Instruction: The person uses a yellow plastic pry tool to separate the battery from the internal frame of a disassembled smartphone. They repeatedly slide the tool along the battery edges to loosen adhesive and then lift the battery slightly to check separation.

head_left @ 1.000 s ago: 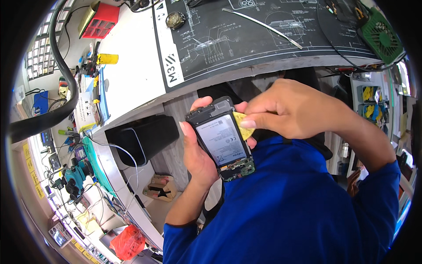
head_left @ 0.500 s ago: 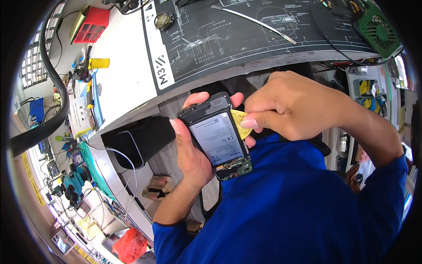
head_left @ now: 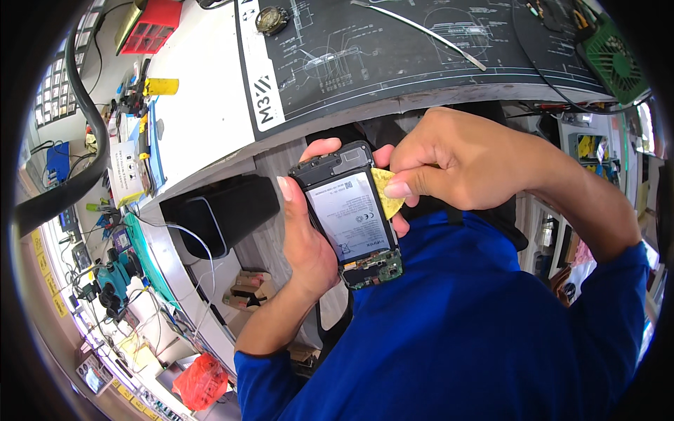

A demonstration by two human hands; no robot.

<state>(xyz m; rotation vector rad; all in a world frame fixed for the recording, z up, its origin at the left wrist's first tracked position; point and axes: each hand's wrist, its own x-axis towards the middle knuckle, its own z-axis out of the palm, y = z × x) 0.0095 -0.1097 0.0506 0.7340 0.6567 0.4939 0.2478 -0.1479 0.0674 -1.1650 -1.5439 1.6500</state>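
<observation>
An opened smartphone (head_left: 351, 210) rests in my left hand (head_left: 307, 242), thumb along its left edge and fingertips showing past the far and right edges. Its back cover is off. The pale grey battery (head_left: 352, 219) fills the middle, a black plastic piece (head_left: 334, 165) covers the far end, and a bare green circuit board (head_left: 373, 269) shows at the near end. Between the thumb and fingers of my right hand (head_left: 460, 161) is a yellow pick-like wedge (head_left: 388, 193). The wedge's edge meets the phone's right side beside the battery; how deep it reaches is hidden.
Beyond the phone stands a workbench with a black printed mat (head_left: 393, 59). On it lie a thin metal spudger (head_left: 421, 34) and a small round metal piece (head_left: 272, 20). A green fan (head_left: 618, 59) is at far right. Cables and tools crowd the left bench; a black bin (head_left: 210, 217) stands below.
The view has shifted slightly, so the bench sits a little higher in it. Both hands keep their grip, and the wedge stays at the phone's right edge.
</observation>
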